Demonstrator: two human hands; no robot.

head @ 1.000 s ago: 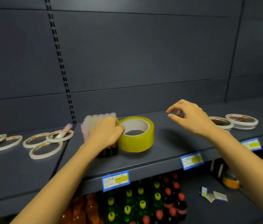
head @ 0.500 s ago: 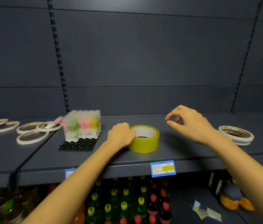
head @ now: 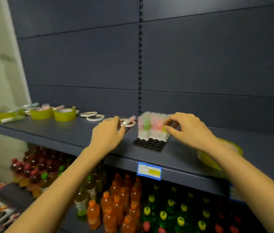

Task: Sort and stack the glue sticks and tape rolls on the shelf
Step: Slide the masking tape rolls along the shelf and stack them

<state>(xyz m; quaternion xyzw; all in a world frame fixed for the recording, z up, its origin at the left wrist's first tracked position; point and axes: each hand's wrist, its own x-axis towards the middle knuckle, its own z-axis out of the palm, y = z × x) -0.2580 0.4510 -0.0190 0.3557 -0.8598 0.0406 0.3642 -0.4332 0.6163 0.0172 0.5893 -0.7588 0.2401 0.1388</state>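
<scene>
So, the glue sticks point(head: 149, 126) stand upright in a tight block at the back of a black tray point(head: 149, 144), about mid-shelf, right below the slotted upright of the back wall. The front rows of the tray's holes are bare. The right hand point(head: 189, 130) is at the block's right edge, fingers curled, thumb and forefinger pinching in on the yellowish corner stick. It's blurry, but that's how it reads. The left hand point(head: 106, 134) is palm down on the shelf point(head: 62, 132) just left of the tray, fingers loosely bent with the tips at a thin tape ring point(head: 129, 124). I honestly can't tell if it's gripping that ring or only touching it. A loose pink glue stick point(head: 132, 118) lies across the ring.

Further left there are two more thin tape rings point(head: 92, 116) lying flat and overlapping, then two fat yellow tape rolls point(head: 64, 114) side by side, and beyond those a messy pile of loose sticks and rings that's too smeared to sort out. Another yellow tape roll point(head: 207, 159) sits near the front edge on the right, half hidden under the right forearm.

A blue and yellow price tag point(head: 149, 171) hangs on the shelf lip, and the shelf below is packed with drink bottles point(head: 116, 206): orange, green, red.
</scene>
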